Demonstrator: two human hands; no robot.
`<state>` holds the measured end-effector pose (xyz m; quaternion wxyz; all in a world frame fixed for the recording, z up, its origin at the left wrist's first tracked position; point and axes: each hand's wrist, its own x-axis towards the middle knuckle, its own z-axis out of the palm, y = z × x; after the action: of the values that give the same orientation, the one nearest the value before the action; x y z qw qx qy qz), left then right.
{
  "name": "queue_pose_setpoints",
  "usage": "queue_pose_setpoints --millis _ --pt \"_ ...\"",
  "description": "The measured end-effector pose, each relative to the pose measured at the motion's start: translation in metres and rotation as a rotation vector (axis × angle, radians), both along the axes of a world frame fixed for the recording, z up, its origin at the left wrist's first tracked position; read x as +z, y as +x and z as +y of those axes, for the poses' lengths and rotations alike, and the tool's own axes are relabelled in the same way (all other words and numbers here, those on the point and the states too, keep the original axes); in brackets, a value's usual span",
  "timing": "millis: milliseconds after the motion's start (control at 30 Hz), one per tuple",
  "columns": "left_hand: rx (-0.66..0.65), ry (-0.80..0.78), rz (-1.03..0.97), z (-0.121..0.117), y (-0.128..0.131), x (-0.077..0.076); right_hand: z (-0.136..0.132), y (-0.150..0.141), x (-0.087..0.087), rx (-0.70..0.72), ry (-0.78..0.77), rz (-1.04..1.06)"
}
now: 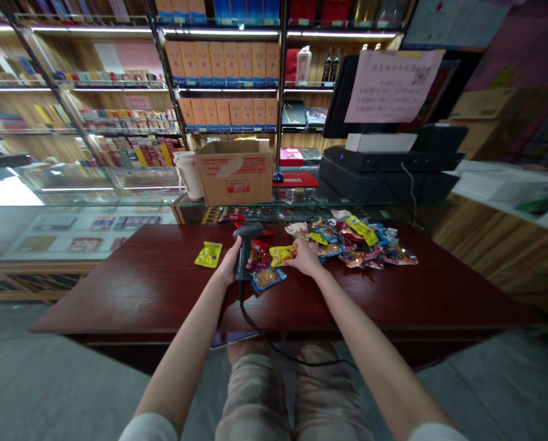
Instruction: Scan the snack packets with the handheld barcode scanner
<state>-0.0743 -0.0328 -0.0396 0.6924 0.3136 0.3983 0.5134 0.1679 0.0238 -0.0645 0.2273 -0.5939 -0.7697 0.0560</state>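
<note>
My left hand (230, 262) is closed around the handle of a dark grey barcode scanner (243, 254), held upright over the table. In my right hand (305, 257) is the right end of a yellow snack packet (280, 255), pinched between thumb and fingers. Just right of the scanner lies a red snack packet (259, 252), and nearer to me a blue-edged snack packet (269, 278). Another yellow-green packet (208, 254) rests left of my left hand. A heap of mixed snack packets (365, 242) sits beyond and right of my right hand.
The dark red wooden table (163, 288) stands before my knees. From the scanner, a black cable (274, 346) hangs over the front edge. Behind are a glass counter, a cardboard box (237, 174), a white cup (190, 176) and a monitor with a paper sign (393, 86).
</note>
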Motion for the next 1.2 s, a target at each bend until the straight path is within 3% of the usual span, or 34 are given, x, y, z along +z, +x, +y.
queue_pose_setpoints --millis 300,467,633,867,1200 --pt "-0.123 0.092 0.102 -0.007 0.012 0.003 -0.015 0.023 -0.002 -0.121 0.090 0.698" --pt "-0.194 0.122 0.095 -0.007 0.015 -0.005 -0.011 0.017 -0.007 -0.009 0.069 1.235" --pt "-0.173 0.080 0.034 -0.005 0.012 -0.008 -0.015 0.017 -0.002 0.192 -0.149 1.748" --pt "-0.172 0.063 -0.014 -0.011 0.014 0.000 -0.022 0.026 0.011 0.332 -0.352 1.973" --pt "-0.217 0.078 -0.008 -0.016 0.013 0.003 -0.020 0.028 0.009 0.311 -0.444 2.017"
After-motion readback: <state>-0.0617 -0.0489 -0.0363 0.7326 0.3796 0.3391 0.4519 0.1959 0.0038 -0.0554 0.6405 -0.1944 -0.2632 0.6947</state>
